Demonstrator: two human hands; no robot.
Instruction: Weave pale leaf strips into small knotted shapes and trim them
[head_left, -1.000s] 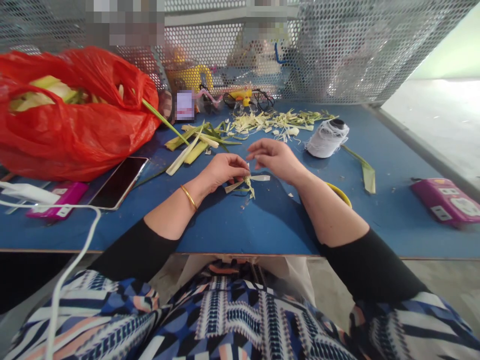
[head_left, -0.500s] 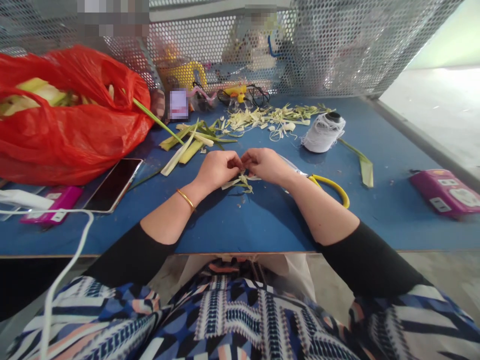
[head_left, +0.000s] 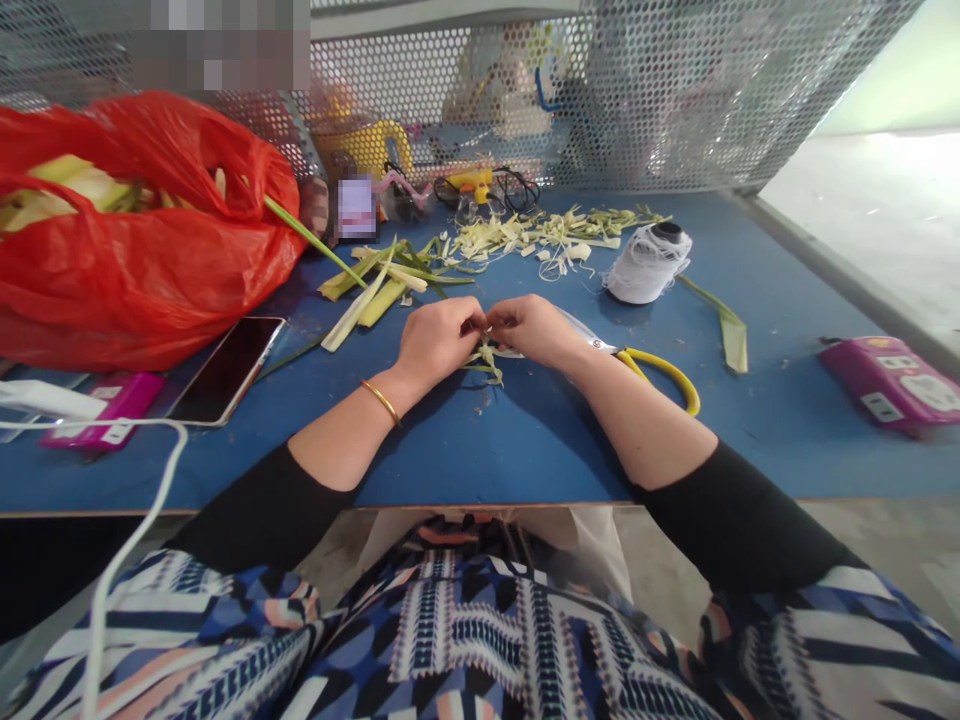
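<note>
My left hand [head_left: 439, 335] and my right hand [head_left: 534, 327] meet fingertip to fingertip over the blue table [head_left: 480, 440], both pinching a small folded piece of pale green leaf strips [head_left: 486, 358]. Its loose ends hang just below my fingers. A gold bangle sits on my left wrist. Yellow-handled scissors [head_left: 660, 372] lie right behind my right wrist. A bundle of long leaf strips [head_left: 382, 280] lies a little beyond my left hand.
A red plastic bag [head_left: 135, 230] with leaves fills the left. A phone [head_left: 229, 368], pink power strips [head_left: 105, 410] [head_left: 885, 380] and a white cable [head_left: 127, 540] lie around. White thread spool [head_left: 646, 265], leaf scraps [head_left: 540, 235] and a perforated metal screen [head_left: 675, 90] stand at the back.
My right hand came down and in from an open, raised pose and closed on the leaf piece beside my left hand. The scissors behind my right arm came into view.
</note>
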